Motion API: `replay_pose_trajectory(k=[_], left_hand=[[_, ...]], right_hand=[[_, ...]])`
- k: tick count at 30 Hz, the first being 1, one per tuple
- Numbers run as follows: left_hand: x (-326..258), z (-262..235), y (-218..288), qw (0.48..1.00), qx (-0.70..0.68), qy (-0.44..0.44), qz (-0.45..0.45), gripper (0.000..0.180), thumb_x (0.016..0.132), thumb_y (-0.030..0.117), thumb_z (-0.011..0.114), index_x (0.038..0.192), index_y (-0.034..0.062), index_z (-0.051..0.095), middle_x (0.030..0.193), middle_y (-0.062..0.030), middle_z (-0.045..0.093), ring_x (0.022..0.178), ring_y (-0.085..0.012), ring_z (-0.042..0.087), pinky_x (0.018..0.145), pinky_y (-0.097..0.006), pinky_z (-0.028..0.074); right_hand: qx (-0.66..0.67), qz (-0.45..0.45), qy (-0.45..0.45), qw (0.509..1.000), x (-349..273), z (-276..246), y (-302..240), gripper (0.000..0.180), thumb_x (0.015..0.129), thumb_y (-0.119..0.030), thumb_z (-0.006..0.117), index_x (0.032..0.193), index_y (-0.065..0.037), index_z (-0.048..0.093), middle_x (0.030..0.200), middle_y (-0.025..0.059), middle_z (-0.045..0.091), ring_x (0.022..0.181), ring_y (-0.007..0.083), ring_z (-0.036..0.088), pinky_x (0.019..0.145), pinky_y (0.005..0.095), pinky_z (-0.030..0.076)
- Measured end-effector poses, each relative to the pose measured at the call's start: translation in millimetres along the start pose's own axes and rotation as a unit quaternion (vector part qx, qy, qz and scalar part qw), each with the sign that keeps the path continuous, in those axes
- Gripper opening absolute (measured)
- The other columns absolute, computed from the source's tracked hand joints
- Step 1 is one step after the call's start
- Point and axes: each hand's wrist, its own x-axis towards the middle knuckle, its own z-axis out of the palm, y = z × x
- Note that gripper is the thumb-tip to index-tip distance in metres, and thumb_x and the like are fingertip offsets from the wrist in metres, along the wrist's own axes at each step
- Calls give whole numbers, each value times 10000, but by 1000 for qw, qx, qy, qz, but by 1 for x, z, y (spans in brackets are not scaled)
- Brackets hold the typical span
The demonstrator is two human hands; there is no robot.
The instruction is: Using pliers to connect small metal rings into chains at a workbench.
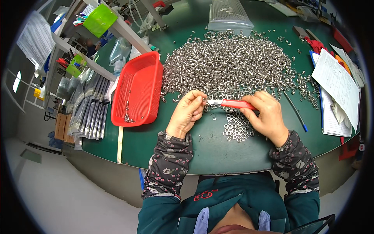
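Note:
My right hand is wrapped round the red handle of a knife-like tool, whose pale metal end points left. In a pinch, my left hand holds a small metal ring against that end; the fingers partly hide it. Just beyond both hands spreads a large heap of small shiny metal rings. Between my hands and the table's near edge, a flat patch of rings lies on the green table, with a few thin dark shavings to its left.
To the left stands a red plastic basket with a few metal pieces inside. Beyond it are bagged dark parts and green pen holders. A blue-capped pen and papers lie right; a plastic-bagged stack sits behind the heap.

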Motion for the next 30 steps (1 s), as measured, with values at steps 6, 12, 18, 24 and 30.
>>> replay_pose_trajectory(k=[6,12,18,24,30], left_hand=[[1,-2,1,1000,-5,-8,18,119,901,89,506,1000,30,536,831,-31,531,514,-25,324,389,-134,263],[4,-4,-4,999,-23,-21,25,109,898,86,510,992,34,534,830,-32,533,519,-34,322,390,-144,260],[3,0,-8,997,-44,-38,52,95,898,95,514,976,43,527,834,-28,538,524,-40,321,394,-149,263],[2,6,-8,998,-31,-22,55,100,892,100,530,969,37,538,755,4,490,507,-28,310,392,-151,257],[1,6,-10,998,-15,11,57,102,886,97,541,956,25,555,652,43,426,484,-17,305,392,-154,245]], right_hand=[[66,88,-48,993,-3,4,-1,182,744,-218,652,829,-57,641,629,80,531,604,256,543,551,366,424],[92,108,-68,988,-3,8,2,204,752,-176,659,861,-5,635,691,111,579,602,249,556,552,328,425],[152,145,-63,976,-5,10,-1,203,774,-217,634,863,-35,646,697,100,590,608,246,579,546,336,444],[168,159,-82,969,-7,13,3,214,783,-225,628,883,-36,650,711,103,598,608,247,582,547,336,445],[125,149,-84,977,-5,10,-1,206,783,-229,626,881,-51,653,686,89,579,614,249,571,555,345,442]])
